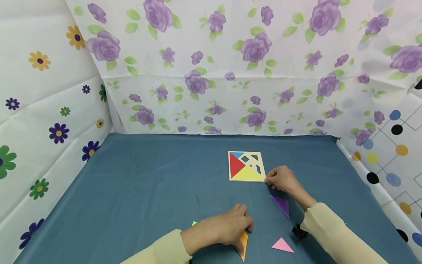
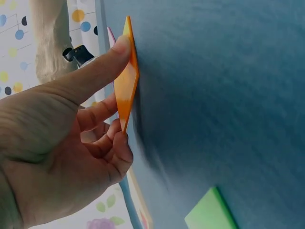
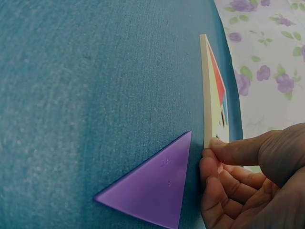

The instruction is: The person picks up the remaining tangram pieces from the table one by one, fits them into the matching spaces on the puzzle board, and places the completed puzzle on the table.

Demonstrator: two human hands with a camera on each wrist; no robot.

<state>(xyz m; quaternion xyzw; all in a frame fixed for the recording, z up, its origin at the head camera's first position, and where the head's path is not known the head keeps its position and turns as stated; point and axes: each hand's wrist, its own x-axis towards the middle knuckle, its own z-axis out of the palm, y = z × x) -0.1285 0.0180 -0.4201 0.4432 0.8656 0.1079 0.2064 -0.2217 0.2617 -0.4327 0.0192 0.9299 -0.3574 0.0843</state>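
My left hand (image 1: pixel 227 225) pinches an orange four-sided tangram piece (image 2: pixel 126 86), thumb on its face and fingers at its far edge and lower tip. My right hand (image 1: pixel 281 178) holds the lower right corner of a tangram board (image 1: pixel 233 179) between thumb and fingers. In the board sit a red triangle (image 1: pixel 236 165), a yellow triangle (image 1: pixel 246 173) and a blue triangle (image 1: pixel 237 154); its right part has several cut-outs showing dark cloth. Just below the right hand lies a purple triangle (image 3: pixel 155 186).
A pink triangle (image 1: pixel 282 245) lies right of the left hand. A green piece (image 2: pixel 212 212) is mostly hidden behind the left forearm in the head view. Blue cloth (image 1: pixel 148 183) covers the table; a flowered curtain (image 1: pixel 197 102) hangs along its back edge.
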